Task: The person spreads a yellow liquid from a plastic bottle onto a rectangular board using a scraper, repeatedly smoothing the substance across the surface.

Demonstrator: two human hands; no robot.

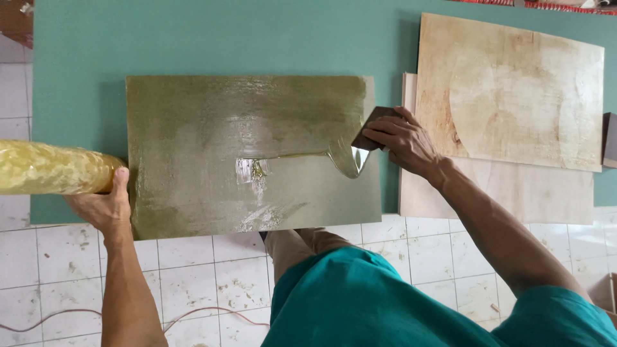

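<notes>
On the glue-wet board (212,186), right hand (402,141) tilts scraper (367,138) (long edge toward viewer).

Yellow roll (54,168) cut off by left edge – full length not seen; scraper (371,132) largely hidden beneath right hand (402,140); dark block (610,139) cropped at right edge

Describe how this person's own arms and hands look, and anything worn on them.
Both arms are bare from the upper arm down, lean and sinewy. The left hand and right hand wear no gloves, rings or watch that I can see. A teal short sleeve shows at the right shoulder, matching the teal shorts.
</notes>
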